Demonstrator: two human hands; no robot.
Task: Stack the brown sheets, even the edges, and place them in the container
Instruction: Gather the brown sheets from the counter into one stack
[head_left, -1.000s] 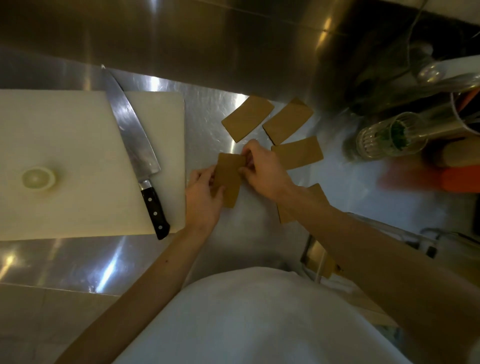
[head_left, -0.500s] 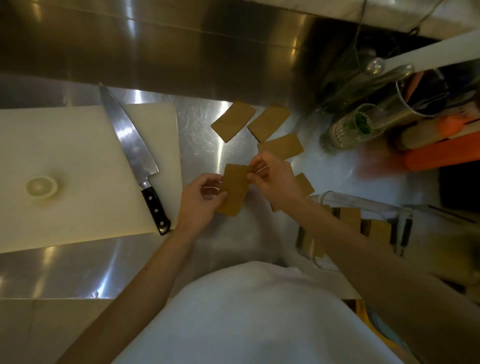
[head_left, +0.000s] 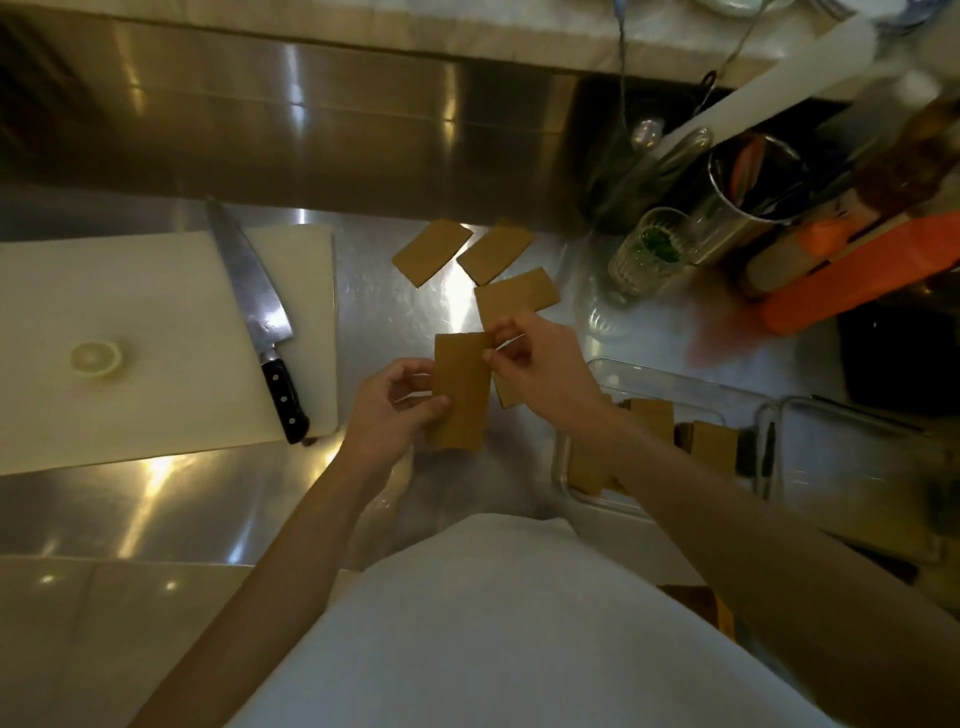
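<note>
Brown sheets held above the steel table, pinched between left hand at the lower edge and right hand at the upper corner. Clear container at right holds more sheets. Beyond: three loose sheets, knife on cutting board.

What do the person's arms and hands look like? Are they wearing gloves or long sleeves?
No gloves and no long sleeves. Both forearms are bare all the way down to the left hand and the right hand. I can see no watch, bracelet or ring on either one, though the picture is dim and a bit blurry. The only clothing in view is a plain white garment over the body, like an apron or a shirt.
</note>
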